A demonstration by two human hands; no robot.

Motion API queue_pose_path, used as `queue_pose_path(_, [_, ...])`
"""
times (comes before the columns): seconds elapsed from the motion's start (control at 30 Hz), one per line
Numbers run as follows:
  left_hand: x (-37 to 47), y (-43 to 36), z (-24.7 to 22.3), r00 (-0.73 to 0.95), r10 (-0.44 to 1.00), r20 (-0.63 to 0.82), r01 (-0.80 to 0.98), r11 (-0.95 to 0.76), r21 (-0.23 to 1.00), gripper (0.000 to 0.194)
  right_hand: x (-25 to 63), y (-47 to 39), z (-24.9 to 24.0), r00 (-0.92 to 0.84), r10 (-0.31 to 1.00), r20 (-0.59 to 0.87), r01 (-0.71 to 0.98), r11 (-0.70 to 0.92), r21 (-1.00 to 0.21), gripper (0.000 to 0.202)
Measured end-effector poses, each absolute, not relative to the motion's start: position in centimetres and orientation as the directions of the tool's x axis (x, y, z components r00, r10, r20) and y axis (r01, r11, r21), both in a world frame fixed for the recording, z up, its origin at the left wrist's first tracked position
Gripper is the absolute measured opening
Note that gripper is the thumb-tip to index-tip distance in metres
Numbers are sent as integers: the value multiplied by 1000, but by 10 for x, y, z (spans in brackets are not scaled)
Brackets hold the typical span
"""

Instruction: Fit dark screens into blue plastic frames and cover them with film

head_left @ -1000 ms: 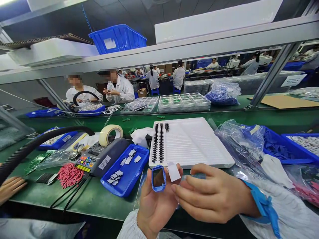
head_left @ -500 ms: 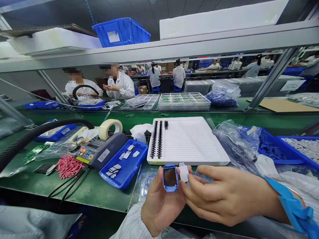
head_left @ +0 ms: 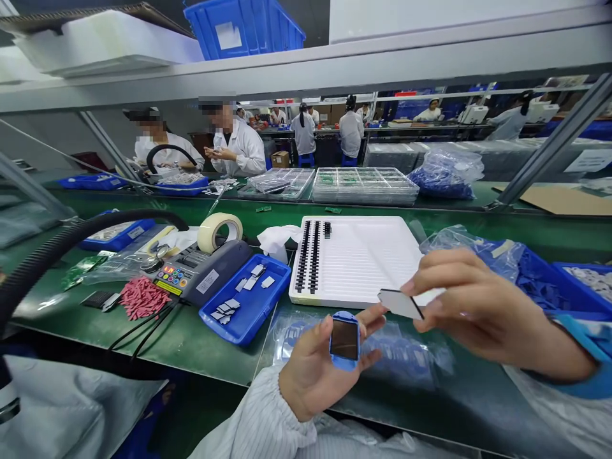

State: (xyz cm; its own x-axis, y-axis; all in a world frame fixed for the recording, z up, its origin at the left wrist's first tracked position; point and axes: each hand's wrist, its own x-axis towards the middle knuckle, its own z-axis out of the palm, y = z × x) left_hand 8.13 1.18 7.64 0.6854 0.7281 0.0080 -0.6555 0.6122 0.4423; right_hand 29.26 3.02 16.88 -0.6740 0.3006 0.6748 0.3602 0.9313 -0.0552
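My left hand, palm up, holds a blue watch-like case with a dark rectangular screen between thumb and fingers. To its right, my right hand pinches a thin whitish rectangular piece with a dark edge, tilted and apart from the case. Behind the hands lies a white slotted tray, with columns of small black parts at its left side. Clear plastic bags lie on the green bench under the hands.
On the left are a blue tray with small white pieces, a grey device, a tape roll, pink strips and a black hose. Blue bins stand right. People in white work beyond the shelf frame.
My right hand has moved right and up, away from the case, with the whitish piece between its fingers. My left hand has opened out somewhat under the case. The camera view has shifted.
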Motion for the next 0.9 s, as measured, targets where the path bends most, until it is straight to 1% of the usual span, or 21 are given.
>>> queue_pose_path(0.07, [83,13,77,683,730,-10,-646,611,457,33,288,33,169,-595,435,676,272,900,-340,11])
queue_pose_path(0.13, [85,13,77,681,732,-22,-642,610,464,36,280,33,168,-599,502,624,149,836,-529,16])
queue_pose_path(0.23, [88,13,79,685,728,-20,-639,613,465,46,266,33,166,-669,542,510,31,705,-708,17])
queue_pose_path(0.33, [90,14,81,689,725,11,-651,611,451,40,258,33,162,-727,562,396,-6,571,-821,17])
queue_pose_path(0.4, [90,15,81,695,718,21,-651,617,442,36,255,35,160,-753,560,347,-13,513,-858,20])
queue_pose_path(0.47, [90,15,80,704,710,24,-644,624,441,37,254,36,159,-770,551,323,-20,485,-875,23])
queue_pose_path(0.53, [90,15,78,707,707,25,-644,629,437,37,252,36,158,-778,545,313,-20,476,-879,25])
queue_pose_path(0.63, [89,15,76,700,713,24,-656,630,415,32,250,36,157,-780,545,309,-7,485,-874,25])
queue_pose_path(0.77, [88,15,75,699,714,25,-662,634,400,28,251,38,156,-789,535,300,41,534,-844,24])
queue_pose_path(0.9, [87,16,74,698,715,18,-658,632,410,33,252,40,158,-811,494,313,108,652,-750,24])
